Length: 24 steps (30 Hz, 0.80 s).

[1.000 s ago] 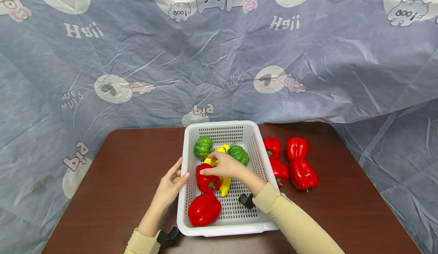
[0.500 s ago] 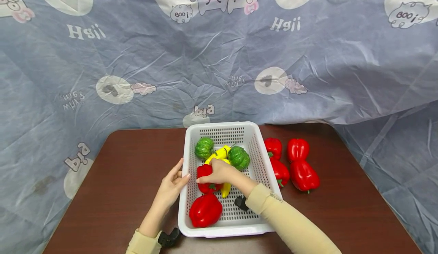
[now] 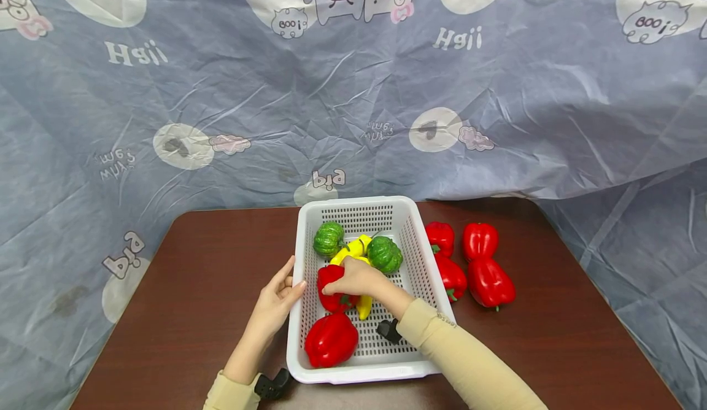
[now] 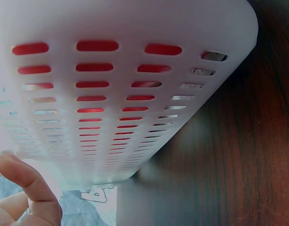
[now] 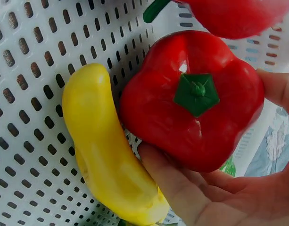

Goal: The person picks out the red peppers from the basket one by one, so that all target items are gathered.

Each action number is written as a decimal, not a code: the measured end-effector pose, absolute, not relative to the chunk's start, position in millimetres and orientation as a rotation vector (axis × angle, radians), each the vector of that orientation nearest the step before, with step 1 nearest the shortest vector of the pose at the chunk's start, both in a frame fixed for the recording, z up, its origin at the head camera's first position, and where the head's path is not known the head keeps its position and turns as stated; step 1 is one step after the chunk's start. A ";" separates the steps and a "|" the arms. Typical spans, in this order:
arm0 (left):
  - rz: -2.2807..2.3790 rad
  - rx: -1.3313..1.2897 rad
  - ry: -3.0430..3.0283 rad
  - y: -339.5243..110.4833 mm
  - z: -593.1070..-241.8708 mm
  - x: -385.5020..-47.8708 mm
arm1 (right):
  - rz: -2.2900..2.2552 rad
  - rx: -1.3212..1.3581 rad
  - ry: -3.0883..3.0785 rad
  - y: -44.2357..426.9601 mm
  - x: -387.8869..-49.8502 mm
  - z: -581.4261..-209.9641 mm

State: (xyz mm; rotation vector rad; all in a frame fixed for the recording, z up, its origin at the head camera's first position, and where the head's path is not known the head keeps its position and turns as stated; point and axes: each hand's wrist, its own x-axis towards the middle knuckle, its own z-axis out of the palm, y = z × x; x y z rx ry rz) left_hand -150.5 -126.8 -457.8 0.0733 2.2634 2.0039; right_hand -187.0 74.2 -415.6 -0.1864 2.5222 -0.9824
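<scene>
The right hand has shifted slightly nearer and now grasps a red pepper between thumb and fingers, inside the white basket, toward its left wall. The left hand is relaxed, touching the basket's left rim. A banana lies just right of the grasped pepper, and a larger pepper sits on its near side. Two green pumpkins lie farther back.

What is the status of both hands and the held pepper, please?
Right hand grips red pepper inside white basket. Left hand at basket's left rim. Lifted or not: cannot tell. Curved yellow piece close beside the grip, possibly in the way.
</scene>
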 end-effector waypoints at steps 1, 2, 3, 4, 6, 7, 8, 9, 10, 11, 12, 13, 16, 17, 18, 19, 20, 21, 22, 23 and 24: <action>2.004 0.073 2.263 -126.7 -457.9 -150.4 | -0.996 -0.184 2.514 75.6 -187.7 -415.4; 2.004 0.073 2.263 -126.7 -457.8 -150.4 | -1.015 -0.183 2.504 77.1 -188.5 -414.7; 2.004 0.072 2.263 -126.6 -457.7 -150.3 | -1.031 -0.182 2.496 78.5 -189.4 -413.7; 2.004 0.074 2.263 -126.8 -457.5 -150.0 | -1.043 -0.182 2.493 79.8 -190.3 -412.7; 2.003 0.074 2.262 -126.9 -457.3 -149.9 | -1.067 -0.181 2.493 82.8 -191.7 -409.7; 2.005 0.074 2.258 -126.9 -457.3 -150.0 | -1.084 -0.177 2.491 84.3 -192.0 -407.5; 2.006 0.075 2.258 -127.0 -457.3 -149.9 | -1.097 -0.176 2.493 85.8 -192.4 -405.5; 2.008 0.073 2.255 -127.2 -457.3 -149.8 | -1.109 -0.172 2.494 87.2 -192.6 -403.7; 2.009 0.073 2.254 -127.0 -457.1 -149.8 | -1.133 -0.168 2.489 89.0 -192.7 -401.6; 2.010 0.071 2.252 -126.7 -457.0 -150.2 | -1.156 -0.166 2.485 90.9 -192.6 -399.4; 2.010 0.070 2.251 -126.6 -456.9 -150.1 | -1.183 -0.162 2.476 92.7 -192.4 -397.3; 2.009 0.068 2.252 -126.5 -456.7 -150.0 | -1.210 -0.160 2.468 94.5 -191.9 -395.1; 2.008 0.067 2.254 -126.6 -456.8 -149.6 | -1.302 -0.159 2.447 100.1 -190.4 -389.7; 2.008 0.066 2.255 -126.7 -456.9 -149.5 | -1.325 -0.159 2.446 102.0 -189.8 -388.2; 2.010 0.066 2.253 -126.8 -457.1 -149.4 | -1.351 -0.154 2.443 104.0 -189.2 -386.6; 2.013 0.067 2.251 -127.0 -457.2 -149.4 | -1.379 -0.159 2.440 106.2 -188.8 -385.3; 2.014 0.070 2.249 -127.1 -457.4 -149.5 | -1.408 -0.158 2.437 108.6 -188.5 -383.9; 2.019 0.073 2.246 -127.2 -457.6 -149.6 | -1.428 -0.157 2.436 110.9 -188.2 -382.8; 2.020 0.074 2.246 -127.3 -457.8 -149.7 | -1.448 -0.152 2.432 113.0 -187.6 -381.0; 2.022 0.076 2.244 -127.4 -457.8 -149.9 | -1.475 -0.152 2.420 115.4 -186.7 -379.0; 2.022 0.079 2.244 -127.4 -457.7 -150.1 | -1.496 -0.153 2.412 117.9 -186.0 -377.3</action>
